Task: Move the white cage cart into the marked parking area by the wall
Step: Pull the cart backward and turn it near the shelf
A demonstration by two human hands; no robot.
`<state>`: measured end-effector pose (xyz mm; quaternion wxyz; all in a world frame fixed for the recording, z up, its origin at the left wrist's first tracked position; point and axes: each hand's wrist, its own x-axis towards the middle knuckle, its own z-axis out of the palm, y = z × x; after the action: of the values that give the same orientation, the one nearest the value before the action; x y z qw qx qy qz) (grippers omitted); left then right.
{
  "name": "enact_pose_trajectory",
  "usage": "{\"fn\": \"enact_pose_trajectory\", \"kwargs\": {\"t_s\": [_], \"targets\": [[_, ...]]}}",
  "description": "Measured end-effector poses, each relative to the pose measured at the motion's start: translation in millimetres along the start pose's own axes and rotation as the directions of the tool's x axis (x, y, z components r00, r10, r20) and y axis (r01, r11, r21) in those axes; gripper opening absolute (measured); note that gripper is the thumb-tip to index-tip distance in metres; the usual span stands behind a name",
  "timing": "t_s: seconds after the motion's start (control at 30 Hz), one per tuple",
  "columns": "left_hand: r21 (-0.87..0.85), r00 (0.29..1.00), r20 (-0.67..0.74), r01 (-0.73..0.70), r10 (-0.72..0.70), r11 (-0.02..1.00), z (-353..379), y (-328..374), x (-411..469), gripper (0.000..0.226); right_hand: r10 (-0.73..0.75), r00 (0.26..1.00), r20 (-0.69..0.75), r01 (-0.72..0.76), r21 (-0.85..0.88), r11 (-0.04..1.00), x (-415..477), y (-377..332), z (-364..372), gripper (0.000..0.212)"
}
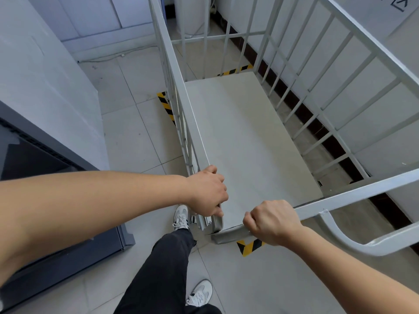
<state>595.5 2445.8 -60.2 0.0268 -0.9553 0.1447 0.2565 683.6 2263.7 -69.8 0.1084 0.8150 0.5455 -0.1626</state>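
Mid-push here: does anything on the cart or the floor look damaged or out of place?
On the cage cart, the top rails at the near-left corner, between the left hand and right hand, do not meet cleanly: a dark gap shows and the finish looks grey, worn. Break or hinge, I cannot tell.

Before me the white barred cart (244,137) stands upright beside the wall (367,12), pale deck flat, yellow-black tape (166,105) corners showing round its base.

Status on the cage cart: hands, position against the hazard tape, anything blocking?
Left hand grips the side rail, right hand the near rail. White cage cart sits between the yellow-black tape corners, along the wall. No obstruction visible.
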Motion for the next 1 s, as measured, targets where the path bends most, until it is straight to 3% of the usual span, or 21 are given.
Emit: {"fn": "enact_pose_trajectory", "kwargs": {"t_s": [0.2,0.6,1.0], "targets": [[-0.012,0.998,-0.068,-0.002,0.001,1.0,8.3,-0.5,1.3,0.045,0.001,1.0,0.003,-0.001,-0.024,1.0,-0.4,-1.6,1.1,0.059],[-0.02,0.998,-0.05,0.021,-0.022,1.0,0.1,3.0,-3.3,0.043,0.028,0.999,-0.016,-0.028,-0.024,0.999,-0.5,-2.8,-1.0,0.052],[-0.038,0.998,-0.052,-0.019,0.017,0.999,4.0,-1.2,-3.0,0.042,0.004,1.0,-0.015,-0.004,-0.027,1.0,0.7,-3.4,2.4,0.058]]}}
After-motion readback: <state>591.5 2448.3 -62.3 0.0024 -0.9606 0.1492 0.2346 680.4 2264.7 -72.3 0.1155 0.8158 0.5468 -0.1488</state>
